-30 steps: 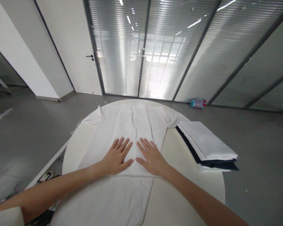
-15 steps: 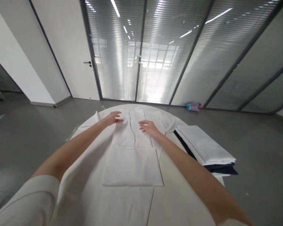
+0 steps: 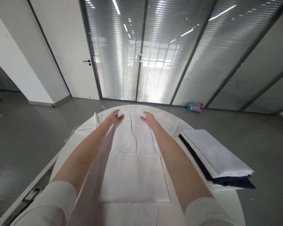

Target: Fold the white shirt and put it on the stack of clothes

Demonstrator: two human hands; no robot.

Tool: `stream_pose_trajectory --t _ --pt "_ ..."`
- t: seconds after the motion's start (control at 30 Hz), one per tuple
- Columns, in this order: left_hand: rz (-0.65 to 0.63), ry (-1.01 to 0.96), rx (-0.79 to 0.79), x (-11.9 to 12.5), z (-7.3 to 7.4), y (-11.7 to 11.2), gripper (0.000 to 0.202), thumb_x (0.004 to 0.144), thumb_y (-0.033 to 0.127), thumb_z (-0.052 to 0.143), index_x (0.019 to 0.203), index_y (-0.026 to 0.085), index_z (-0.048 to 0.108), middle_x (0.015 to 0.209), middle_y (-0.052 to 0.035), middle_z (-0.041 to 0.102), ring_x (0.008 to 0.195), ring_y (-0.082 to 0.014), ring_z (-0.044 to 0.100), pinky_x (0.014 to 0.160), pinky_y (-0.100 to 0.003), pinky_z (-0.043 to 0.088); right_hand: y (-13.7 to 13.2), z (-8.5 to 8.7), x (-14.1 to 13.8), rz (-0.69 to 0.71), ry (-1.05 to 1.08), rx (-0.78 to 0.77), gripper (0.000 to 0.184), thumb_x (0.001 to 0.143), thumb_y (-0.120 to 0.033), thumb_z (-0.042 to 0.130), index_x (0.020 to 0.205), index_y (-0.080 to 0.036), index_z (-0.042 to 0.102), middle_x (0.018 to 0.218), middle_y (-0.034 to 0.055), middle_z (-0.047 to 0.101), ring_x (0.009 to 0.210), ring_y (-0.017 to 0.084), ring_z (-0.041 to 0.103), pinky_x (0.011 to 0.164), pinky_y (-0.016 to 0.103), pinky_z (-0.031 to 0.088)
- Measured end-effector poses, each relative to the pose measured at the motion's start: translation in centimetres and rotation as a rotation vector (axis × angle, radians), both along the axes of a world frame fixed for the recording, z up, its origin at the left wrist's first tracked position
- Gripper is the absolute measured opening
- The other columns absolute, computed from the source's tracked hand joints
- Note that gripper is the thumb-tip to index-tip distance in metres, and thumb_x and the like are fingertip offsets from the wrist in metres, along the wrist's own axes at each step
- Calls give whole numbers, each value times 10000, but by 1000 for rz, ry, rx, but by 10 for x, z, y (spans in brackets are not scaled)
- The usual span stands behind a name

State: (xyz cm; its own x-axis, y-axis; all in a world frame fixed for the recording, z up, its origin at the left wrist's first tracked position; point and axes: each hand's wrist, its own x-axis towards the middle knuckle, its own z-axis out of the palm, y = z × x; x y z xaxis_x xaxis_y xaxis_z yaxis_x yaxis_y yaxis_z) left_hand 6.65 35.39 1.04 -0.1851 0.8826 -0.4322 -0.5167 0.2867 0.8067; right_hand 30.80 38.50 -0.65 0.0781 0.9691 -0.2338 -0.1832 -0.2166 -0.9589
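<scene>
Both my hands are over the far end of the white garment point(image 3: 124, 138), which lies on the round bench point(image 3: 230, 201) in the middle of the frame. My left hand point(image 3: 116, 117) is left of centre, loosely open, with the fingers a little bent and a gap between thumb and fingers. My right hand point(image 3: 148, 119) faces it from just right of centre, likewise half open, its fingers pointing inward. Neither is clenched and I see no cloth gripped in them; whether my fingertips touch the fabric or sit just above it I cannot tell.

Between my forearms runs the narrow folded part of the garment, with a wavy dark line down it, and nearer me a flat folded panel point(image 3: 134, 179) lies across it. White on white, the far edge of the cloth melts into the bench. My left forearm covers part of the cloth's left side, and my right forearm hides much of its right edge. The cloth nearest me runs out of the bottom of the frame, and so do my white sleeves.

At the right, a stack of folded cloth point(image 3: 214, 153), white over dark, rests on the bench. Small objects point(image 3: 33, 193) at the lower left are too blurred to name, as is a blue and red item point(image 3: 195, 107) on the floor beyond.
</scene>
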Motion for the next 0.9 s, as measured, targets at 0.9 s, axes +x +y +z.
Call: stream_pose_trajectory --t 0.9 --pt "-412 161 94 -16 7 -170 435 751 290 786 1173 229 696 898 -58 704 699 -166 656 624 -257 534 -186 16 56 302 -118 79 243 788 -385 709 952 -236 610 1023 37 632 882 180 626 751 355 625"
